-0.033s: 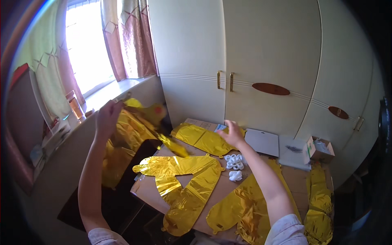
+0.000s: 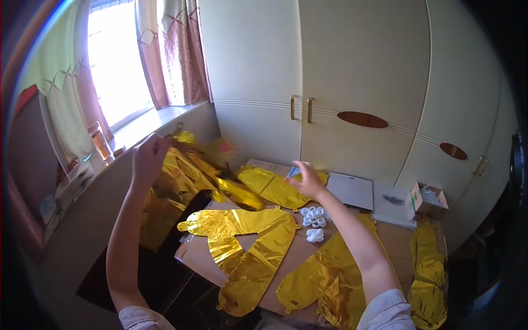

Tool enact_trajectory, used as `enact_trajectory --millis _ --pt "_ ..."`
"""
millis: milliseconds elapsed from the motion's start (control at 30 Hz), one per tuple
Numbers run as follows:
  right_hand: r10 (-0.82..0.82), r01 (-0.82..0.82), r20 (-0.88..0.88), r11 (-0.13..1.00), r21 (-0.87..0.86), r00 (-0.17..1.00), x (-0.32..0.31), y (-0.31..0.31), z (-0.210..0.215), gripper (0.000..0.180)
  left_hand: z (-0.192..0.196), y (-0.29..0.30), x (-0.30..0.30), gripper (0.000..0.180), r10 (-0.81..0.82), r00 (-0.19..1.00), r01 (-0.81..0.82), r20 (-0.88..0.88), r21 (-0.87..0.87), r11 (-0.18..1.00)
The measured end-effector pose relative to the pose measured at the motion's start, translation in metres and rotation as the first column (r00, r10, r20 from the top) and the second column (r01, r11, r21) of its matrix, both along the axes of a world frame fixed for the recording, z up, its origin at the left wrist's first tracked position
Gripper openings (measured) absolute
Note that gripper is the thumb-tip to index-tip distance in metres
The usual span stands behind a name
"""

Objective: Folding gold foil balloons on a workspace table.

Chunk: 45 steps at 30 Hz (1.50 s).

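The left hand [image 2: 147, 158] is raised near the windowsill with its fingers curled around the upper edge of a crumpled gold foil balloon [image 2: 184, 170], which hangs down from the grip toward the low cardboard-covered table [image 2: 198, 256]. The right hand [image 2: 306, 180] hovers with fingers loosely spread and holding nothing, above another flat gold foil balloon [image 2: 275, 187] at the table's far edge. A flat, deflated gold foil letter-shaped balloon [image 2: 247, 247] lies across the table beside a cluster of small white plastic pieces [image 2: 313, 217].

Sleeves: you wear short, pale, whitish sleeves ending above your elbows.
Forearms: yours are bare.
Left hand [image 2: 147, 159]: bare, ungloved.
Right hand [image 2: 306, 180]: bare, ungloved.
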State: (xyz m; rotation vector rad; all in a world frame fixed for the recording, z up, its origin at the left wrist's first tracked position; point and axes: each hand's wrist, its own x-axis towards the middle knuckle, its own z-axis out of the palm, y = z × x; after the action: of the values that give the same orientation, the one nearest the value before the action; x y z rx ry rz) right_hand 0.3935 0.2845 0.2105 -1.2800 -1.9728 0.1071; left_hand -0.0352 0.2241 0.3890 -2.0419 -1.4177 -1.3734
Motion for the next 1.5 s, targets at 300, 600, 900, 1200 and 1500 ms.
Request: enact_trajectory --millis 300,600,900,1200,1500 --pt "0.473 -0.528 -0.321 0.842 -0.109 0.821 -0.023 -0.19 0.139 0.092 -0.01 -0.112 0.137 0.025 -0.524 0.834 0.521 -0.173 -0.066 0.851" --pt "0.176 -0.16 0.098 0.975 -0.153 0.979 0.029 -0.287 0.144 0.055 -0.036 -0.177 0.183 0.015 -0.844 0.535 0.818 -0.019 -0.237 0.524" --pt "0.362 -0.365 -0.089 0.835 -0.412 0.928 0.048 -0.334 0.112 0.043 -0.055 -0.213 0.221 0.013 -0.95 0.312 0.867 -0.028 -0.4 0.297" --pt "0.093 -0.128 -0.158 0.966 -0.224 0.983 0.068 -0.359 0.15 0.015 -0.108 -0.169 0.248 0.067 -0.826 0.367 0.882 0.427 -0.441 0.164" --pt "-0.17 0.165 0.105 0.984 0.061 0.98 0.1 -0.388 0.195 0.029 -0.108 -0.1 0.292 0.03 -0.835 0.461 0.764 0.3 -0.613 0.202"
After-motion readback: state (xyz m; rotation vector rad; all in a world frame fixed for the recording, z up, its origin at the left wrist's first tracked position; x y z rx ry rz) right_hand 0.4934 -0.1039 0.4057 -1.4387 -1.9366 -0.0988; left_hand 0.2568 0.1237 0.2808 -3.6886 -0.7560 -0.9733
